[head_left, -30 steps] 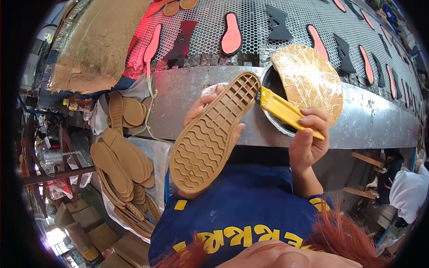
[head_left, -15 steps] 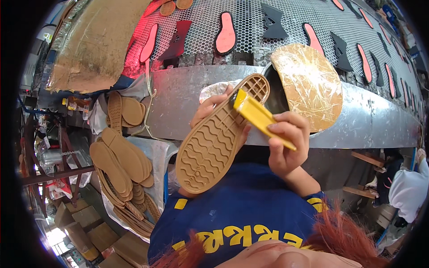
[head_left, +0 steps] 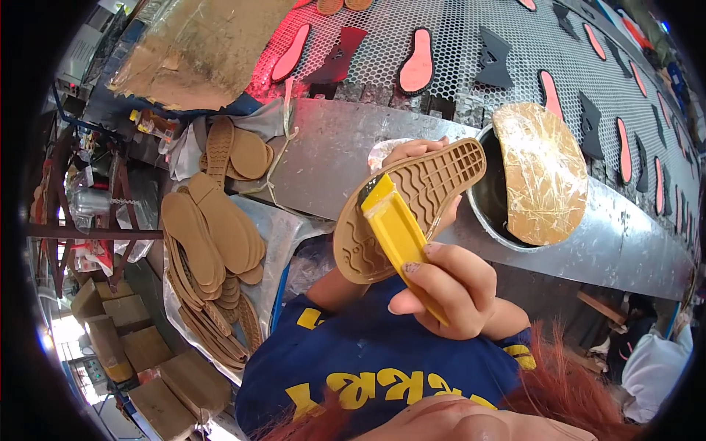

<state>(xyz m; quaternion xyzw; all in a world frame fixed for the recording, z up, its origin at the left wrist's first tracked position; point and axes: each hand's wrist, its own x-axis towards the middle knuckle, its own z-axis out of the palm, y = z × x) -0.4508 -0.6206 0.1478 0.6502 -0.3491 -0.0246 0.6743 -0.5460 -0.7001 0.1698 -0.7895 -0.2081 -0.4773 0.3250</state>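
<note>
A tan shoe sole [head_left: 412, 195] is tilted in front of my chest, its wavy, gridded tread toward the view. Behind it, my left hand [head_left: 414, 150] is closed round its middle, partly hidden, with fingers showing past both edges. My right hand [head_left: 456, 287] grips the flat yellow handle of a brush [head_left: 397, 228]. The brush's dark tip lies at the sole's left edge; whether it touches the rim I cannot tell.
A metal pot [head_left: 491, 197] with a tape-wrapped board [head_left: 543, 176] over it stands at right on the metal ledge [head_left: 323, 147]. Beyond runs a mesh conveyor [head_left: 456, 51] carrying pink insoles and black pieces. Stacked tan soles [head_left: 220, 228] lie at left, above cardboard boxes [head_left: 184, 389].
The sole has turned clockwise, its gridded end swinging right. The brush has moved from near the gridded end along the left edge toward the wider end. My view has shifted left.
</note>
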